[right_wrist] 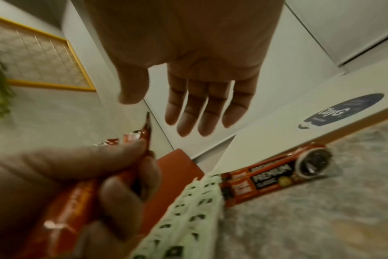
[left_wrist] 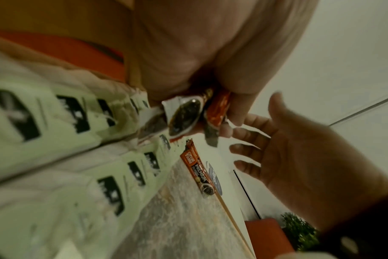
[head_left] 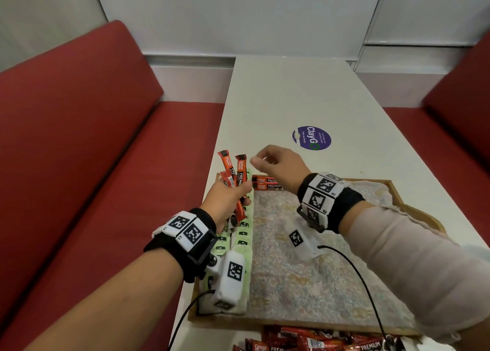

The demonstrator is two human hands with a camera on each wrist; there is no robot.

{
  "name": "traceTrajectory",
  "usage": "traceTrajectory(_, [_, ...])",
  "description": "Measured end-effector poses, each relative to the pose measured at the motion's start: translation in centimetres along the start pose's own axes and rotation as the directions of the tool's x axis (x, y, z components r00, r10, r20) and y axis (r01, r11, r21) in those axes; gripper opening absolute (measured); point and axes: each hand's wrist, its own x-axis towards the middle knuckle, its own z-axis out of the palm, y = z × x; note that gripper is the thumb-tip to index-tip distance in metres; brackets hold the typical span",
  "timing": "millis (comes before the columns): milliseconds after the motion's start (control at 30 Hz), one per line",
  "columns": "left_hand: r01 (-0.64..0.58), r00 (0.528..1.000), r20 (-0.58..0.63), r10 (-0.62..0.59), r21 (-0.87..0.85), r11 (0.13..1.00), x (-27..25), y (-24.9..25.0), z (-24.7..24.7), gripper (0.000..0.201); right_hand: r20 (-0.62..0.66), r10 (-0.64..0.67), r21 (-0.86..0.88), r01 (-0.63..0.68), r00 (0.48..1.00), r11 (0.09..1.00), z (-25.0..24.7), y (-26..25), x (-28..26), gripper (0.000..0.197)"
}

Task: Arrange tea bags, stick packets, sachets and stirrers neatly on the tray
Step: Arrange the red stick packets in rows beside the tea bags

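Note:
A wooden tray [head_left: 395,186] lined with patterned cloth lies on the white table. Pale green tea bags [head_left: 242,235] run in two columns down its left side. Two orange stick packets [head_left: 266,183] lie flat along the tray's far edge. My left hand [head_left: 225,199] grips a bunch of orange stick packets [head_left: 234,170] that fan upward over the tray's far left corner. My right hand [head_left: 275,165] hovers just right of that bunch, fingers relaxed and empty. In the right wrist view the right hand's fingers [right_wrist: 202,108] are straight, and the lying packets [right_wrist: 275,175] show beside the tea bags [right_wrist: 188,217].
A loose heap of orange stick packets [head_left: 318,340] lies on the table at the tray's near edge. A round purple sticker [head_left: 312,137] sits on the table beyond the tray. Red bench seats [head_left: 79,151] flank both sides of the table.

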Motion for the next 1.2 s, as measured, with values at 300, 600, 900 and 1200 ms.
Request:
traceTrajectory(300, [-0.092, 0.995, 0.045, 0.091, 0.004, 0.996, -0.3, 0.0, 0.8, 0.008, 0.14, 0.135, 0.228, -0.165, 0.981, 0.96, 0.7, -0.8, -0.3, 0.023])
traceTrajectory(600, [-0.041, 0.996, -0.076, 0.036, -0.069, 0.997, 0.3, 0.3, 0.0, 0.008, -0.043, 0.192, 0.017, -0.191, 0.98, 0.981, -0.6, 1.6, 1.1, 0.016])
traceTrajectory(900, [-0.028, 0.997, -0.075, 0.02, -0.107, 0.994, 0.8, 0.0, -0.3, 0.012, 0.218, 0.195, -0.605, -0.024, 0.956, 0.796, 0.6, 4.3, 0.8, 0.042])
traceTrajectory(1200, [-0.031, 0.997, -0.071, 0.023, -0.115, 0.993, 0.8, -0.1, -0.5, 0.01, 0.231, 0.117, -0.697, 0.081, 0.966, 0.713, 1.5, 4.2, 0.0, 0.024])
